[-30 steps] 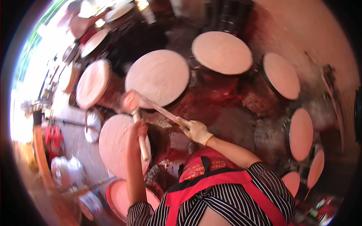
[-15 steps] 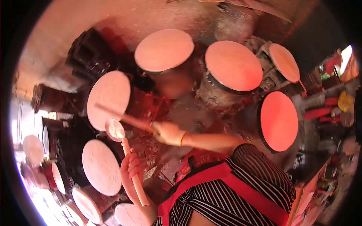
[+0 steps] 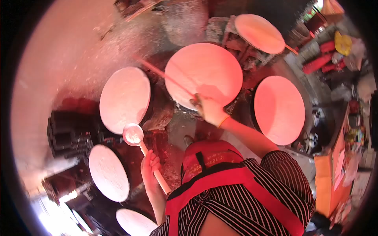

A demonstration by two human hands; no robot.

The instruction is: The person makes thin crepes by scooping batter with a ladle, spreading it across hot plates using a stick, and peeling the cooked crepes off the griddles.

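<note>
My left hand (image 3: 150,165) is wrapped round the wooden handle of a ladle (image 3: 133,134). Pale, whitish stuff shows in the ladle's round bowl, which lies near the lower edge of a round griddle (image 3: 124,94) with a pale layer on it. My right hand (image 3: 210,109) grips a long thin wooden stick (image 3: 167,76), slightly blurred. Hand and stick are over the lower left part of the middle griddle (image 3: 212,63), also coated in a pale layer. Whether the stick touches that surface I cannot tell.
More pale-topped griddles stand around me, one at right (image 3: 279,110), one at far right back (image 3: 260,33) with a stick at its edge, and one at left (image 3: 108,173). Dark stacked blocks (image 3: 67,133) sit at left. A cluttered bench (image 3: 334,169) runs along the right.
My view has turned rightward, so the griddles appear farther left. My right hand and its stick have moved from near a left-hand griddle to over the middle one. The ladle remains in my left hand.
</note>
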